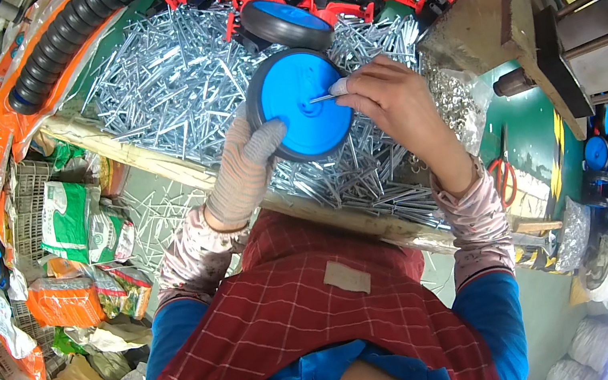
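While the left hand, fingers curled, grips one blue wheel above uncountably many loose pins, the right hand, fingers pinched together, holds one metal pin at the wheel's centre.

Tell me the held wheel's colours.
The wheel is blue with a black tyre, seen best in the head view.
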Demonstrator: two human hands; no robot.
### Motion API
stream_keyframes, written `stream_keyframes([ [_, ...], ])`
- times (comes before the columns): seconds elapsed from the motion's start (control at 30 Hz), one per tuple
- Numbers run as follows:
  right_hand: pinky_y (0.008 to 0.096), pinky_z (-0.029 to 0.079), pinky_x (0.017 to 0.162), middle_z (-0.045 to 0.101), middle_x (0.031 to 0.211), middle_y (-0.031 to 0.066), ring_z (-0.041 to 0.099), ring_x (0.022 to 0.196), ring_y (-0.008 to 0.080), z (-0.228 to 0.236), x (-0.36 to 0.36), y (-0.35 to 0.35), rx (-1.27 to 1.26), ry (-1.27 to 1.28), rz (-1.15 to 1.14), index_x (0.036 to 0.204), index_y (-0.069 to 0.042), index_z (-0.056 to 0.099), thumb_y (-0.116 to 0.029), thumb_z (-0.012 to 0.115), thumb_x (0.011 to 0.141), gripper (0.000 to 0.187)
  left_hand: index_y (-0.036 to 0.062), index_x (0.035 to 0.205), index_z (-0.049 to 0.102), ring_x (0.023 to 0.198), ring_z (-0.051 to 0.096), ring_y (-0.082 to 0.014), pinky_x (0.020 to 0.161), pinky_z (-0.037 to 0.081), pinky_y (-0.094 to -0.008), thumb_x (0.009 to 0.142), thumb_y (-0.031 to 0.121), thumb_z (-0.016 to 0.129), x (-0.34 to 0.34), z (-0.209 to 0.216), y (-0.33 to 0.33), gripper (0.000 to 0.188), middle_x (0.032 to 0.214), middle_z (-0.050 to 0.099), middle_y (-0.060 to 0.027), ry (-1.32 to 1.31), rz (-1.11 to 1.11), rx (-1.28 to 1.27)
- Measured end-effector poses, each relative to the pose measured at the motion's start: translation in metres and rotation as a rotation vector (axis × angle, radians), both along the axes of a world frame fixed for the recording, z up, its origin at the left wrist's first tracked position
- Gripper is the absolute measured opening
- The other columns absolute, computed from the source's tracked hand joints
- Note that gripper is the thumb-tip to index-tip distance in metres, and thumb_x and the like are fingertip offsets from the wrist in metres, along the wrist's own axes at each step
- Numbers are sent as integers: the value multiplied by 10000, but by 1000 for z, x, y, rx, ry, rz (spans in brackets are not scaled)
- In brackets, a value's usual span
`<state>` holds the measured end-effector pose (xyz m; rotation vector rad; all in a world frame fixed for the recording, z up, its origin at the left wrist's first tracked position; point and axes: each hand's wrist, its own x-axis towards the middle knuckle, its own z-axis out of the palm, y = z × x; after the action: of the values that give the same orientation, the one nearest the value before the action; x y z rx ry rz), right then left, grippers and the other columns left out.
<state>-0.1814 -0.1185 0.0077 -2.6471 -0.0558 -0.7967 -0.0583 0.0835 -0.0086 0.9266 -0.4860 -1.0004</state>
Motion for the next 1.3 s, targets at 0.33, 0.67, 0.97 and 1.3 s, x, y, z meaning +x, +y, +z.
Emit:
stream_keyframes([
  [0.33,341,533,776,615,1087,93,595,967,244,39,-12,23,-444,155,131,955,-34,674,-81,664,708,252,-15,1443,349,1186,513,-171,1027,426,-338,957,143,548,-8,-15,-8,548,1303,541,-111,-132,-18,48],
  [0.67,456,488,951,599,1237,168,562,1153,364,-41,72,-127,-76,37,-415,1195,-68,632,-241,656,892,350,9,1384,411,1032,633,-244,885,506,-349,910,217,613,6,-20,-9,556,1182,611,-181,-500,-94,165],
  [0.97,398,515,791,664,968,177,668,899,327,-77,77,-161,5,256,-645,1096,-40,616,-171,693,841,297,71,1188,515,741,683,-343,614,566,-410,689,312,874,0,-12,-4,660,910,630,-134,-1243,-65,305],
  [1.3,329,454,979,637,1242,100,574,1163,174,2,-36,-20,1107,179,10,1299,14,555,-151,627,976,370,-15,897,596,849,655,-259,760,561,-384,885,330,670,-9,-33,6,353,905,643,-145,-589,-274,49],
])
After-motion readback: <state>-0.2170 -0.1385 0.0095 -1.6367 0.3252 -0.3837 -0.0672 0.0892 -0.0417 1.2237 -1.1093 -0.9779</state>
